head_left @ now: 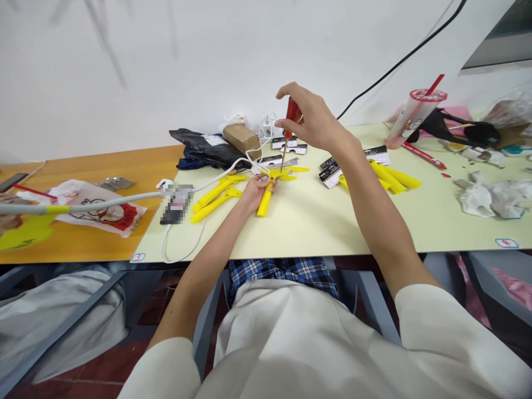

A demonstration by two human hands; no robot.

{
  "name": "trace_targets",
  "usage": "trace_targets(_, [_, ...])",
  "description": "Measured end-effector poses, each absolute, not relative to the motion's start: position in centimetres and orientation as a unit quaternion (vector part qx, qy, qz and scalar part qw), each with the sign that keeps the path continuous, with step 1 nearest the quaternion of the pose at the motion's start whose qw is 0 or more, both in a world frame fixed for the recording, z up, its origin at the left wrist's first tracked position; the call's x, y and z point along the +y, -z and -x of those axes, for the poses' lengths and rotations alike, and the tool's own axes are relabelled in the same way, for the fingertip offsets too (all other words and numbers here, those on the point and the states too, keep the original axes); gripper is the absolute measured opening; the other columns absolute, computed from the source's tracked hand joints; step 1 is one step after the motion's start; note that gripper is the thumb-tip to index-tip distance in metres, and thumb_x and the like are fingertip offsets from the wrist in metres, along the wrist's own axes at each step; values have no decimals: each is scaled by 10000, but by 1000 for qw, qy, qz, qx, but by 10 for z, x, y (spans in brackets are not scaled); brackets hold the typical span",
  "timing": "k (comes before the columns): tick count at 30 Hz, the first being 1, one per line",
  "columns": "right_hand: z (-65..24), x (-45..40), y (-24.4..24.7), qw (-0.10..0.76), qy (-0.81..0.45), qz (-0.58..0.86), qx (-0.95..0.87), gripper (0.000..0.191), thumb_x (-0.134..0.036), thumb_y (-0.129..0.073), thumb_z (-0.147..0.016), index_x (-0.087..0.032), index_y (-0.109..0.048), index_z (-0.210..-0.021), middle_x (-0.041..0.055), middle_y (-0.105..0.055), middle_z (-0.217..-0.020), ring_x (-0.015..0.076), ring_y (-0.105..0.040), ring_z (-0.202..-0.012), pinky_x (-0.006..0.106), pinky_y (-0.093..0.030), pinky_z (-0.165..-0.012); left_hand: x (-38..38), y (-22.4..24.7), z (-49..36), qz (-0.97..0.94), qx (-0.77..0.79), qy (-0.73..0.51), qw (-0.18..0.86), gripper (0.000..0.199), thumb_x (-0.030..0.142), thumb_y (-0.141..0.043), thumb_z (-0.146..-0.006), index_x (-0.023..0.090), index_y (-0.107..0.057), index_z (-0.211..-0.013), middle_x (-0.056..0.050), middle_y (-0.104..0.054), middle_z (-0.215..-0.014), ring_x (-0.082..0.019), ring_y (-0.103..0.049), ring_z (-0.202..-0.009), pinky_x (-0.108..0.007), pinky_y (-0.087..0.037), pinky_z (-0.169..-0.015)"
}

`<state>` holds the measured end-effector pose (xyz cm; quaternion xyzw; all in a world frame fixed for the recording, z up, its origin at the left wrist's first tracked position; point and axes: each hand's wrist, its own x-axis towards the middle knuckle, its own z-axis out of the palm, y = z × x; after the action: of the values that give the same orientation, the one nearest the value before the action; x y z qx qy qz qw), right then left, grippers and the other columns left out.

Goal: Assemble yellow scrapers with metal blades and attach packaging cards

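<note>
My left hand (253, 195) is wrapped around a yellow plastic handle (266, 201) with a forked head, holding it on the pale table. Above it, my right hand (313, 117) has its thumb and fingers about the red grip of a screwdriver (293, 111); the index finger is raised and part of the hold is hidden. The screwdriver's shaft points down, its tip at the head of the yellow handle. To the left of my left hand lie two more yellow handles (214, 191). Others (388, 176) are grouped beyond my right forearm, which partly covers them.
Black-and-white packets (331, 173) lie behind the work, near a black bag (208, 145) and a brown box (241, 137). A white cable (220, 177) crosses from the left. A tall cup (415, 119) stands at right, with crumpled tissues (494, 197) nearby. Another person's hand (9, 213) shows far left.
</note>
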<state>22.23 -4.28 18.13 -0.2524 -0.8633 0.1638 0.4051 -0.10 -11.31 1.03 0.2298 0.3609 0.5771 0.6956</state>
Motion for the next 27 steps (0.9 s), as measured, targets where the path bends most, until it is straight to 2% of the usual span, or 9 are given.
trace_targets(4, [-223,-43,-180,387,-202,233,-869,435,-403,-863,-942,-383,-617,-1299,47,-759,-1120,344,-736,-1028,517,-654,-877,-113,-11,1,-225,364,-580,693,437,-90,-667,-797,209,-518,-1079,-91,-684,-1047,-146,-683,-813,-215,-479,-661])
trace_targets(10, [-225,-49,-184,400,-242,258,-846,434,-413,-943,-862,-384,-652,-1183,9,-748,-917,354,-743,-994,537,-640,-881,-113,-11,0,-240,352,-575,699,424,-79,-691,-783,196,-542,-1069,-113,-713,-1064,-150,-690,-823,-223,-473,-662])
trace_targets(15, [-223,-50,-184,390,-278,250,-841,438,-353,-939,-828,-391,-657,-1161,8,-786,-988,366,-749,-1048,531,-640,-834,-112,-11,0,-225,369,-582,689,417,-78,-685,-787,196,-540,-1067,-109,-724,-1064,-152,-689,-814,-233,-470,-657])
trace_targets(19, [-221,-47,-182,408,-260,261,-835,442,-372,-958,-820,-380,-645,-1132,7,-761,-915,374,-748,-1005,544,-636,-822,-113,-10,0,-250,352,-573,697,401,-54,-710,-798,189,-571,-1085,-113,-726,-1093,-159,-690,-842,-244,-467,-672])
trace_targets(24, [-219,-47,-179,395,-271,227,-848,489,-351,-913,-866,-399,-624,-1257,7,-786,-1029,343,-761,-998,536,-650,-867,-113,-10,0,-240,369,-581,685,399,-66,-700,-792,199,-538,-1043,-97,-704,-1042,-164,-683,-831,-251,-467,-674])
trace_targets(27, [-219,-47,-178,404,-229,244,-851,545,-356,-884,-887,-425,-601,-1347,-7,-775,-981,343,-752,-924,559,-646,-887,-113,-9,0,-243,357,-580,691,388,-61,-698,-806,195,-553,-1058,-89,-700,-1047,-154,-680,-823,-240,-464,-663])
